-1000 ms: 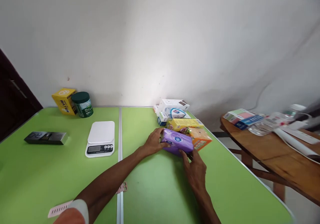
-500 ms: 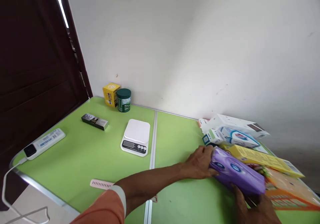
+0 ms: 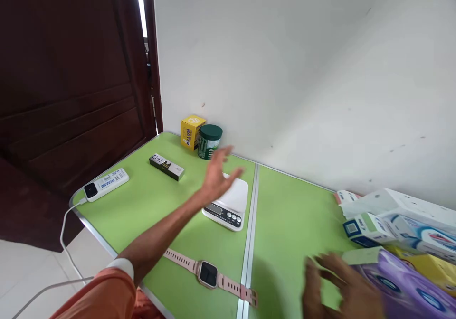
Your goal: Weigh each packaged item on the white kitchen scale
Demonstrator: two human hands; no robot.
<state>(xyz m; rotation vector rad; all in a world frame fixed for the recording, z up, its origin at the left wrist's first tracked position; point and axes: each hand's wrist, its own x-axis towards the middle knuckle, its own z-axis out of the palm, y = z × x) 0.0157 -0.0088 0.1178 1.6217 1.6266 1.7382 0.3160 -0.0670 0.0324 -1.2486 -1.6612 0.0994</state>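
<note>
My left hand (image 3: 216, 179) is in the air over the white kitchen scale (image 3: 233, 198), its fingers spread and holding nothing. It partly covers the scale, and its fingertips come near the green lidded jar (image 3: 210, 142). At the lower right, my right hand (image 3: 344, 288) is blurred, with fingers apart and bent and nothing visible in them. Just beside it lies the purple pack (image 3: 409, 286). A pink-strapped smartwatch (image 3: 207, 274) lies stretched out in front of the scale.
Behind the jar's left side stands a yellow box (image 3: 191, 133). A slim black-and-silver box (image 3: 166, 166) and a white power strip (image 3: 107, 184) with a cable lie to the left. Several boxes, including a blue-and-white carton (image 3: 423, 233), are piled at the right against the wall.
Both hands have let go of the purple pack, which now rests at the right. My left hand has swung left over the scale. The view has turned left.
</note>
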